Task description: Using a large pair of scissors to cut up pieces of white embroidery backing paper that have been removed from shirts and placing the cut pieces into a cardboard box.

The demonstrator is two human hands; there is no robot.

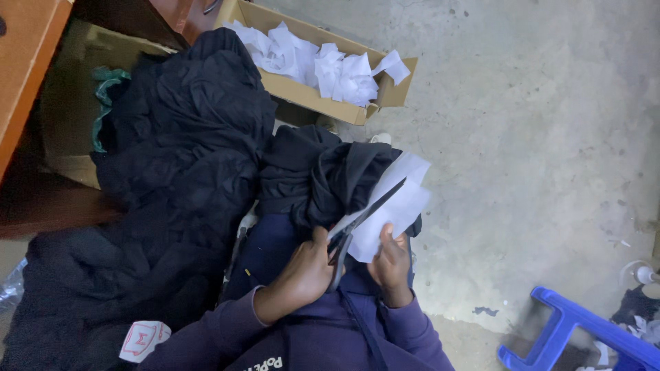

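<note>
Over lap | left hand (307,269) fingers grip black scissors (359,223) | right hand (390,261) fingers pinch thin white paper (401,203)

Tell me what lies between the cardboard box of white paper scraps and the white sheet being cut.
Head view: bunched black cloth lies between the cardboard box and the white sheet.

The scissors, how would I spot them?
Find the purple sleeves at the bottom. Just above, the left hand grips dark scissors while the right hand holds white paper. Their long blades lie across that sheet.
</note>
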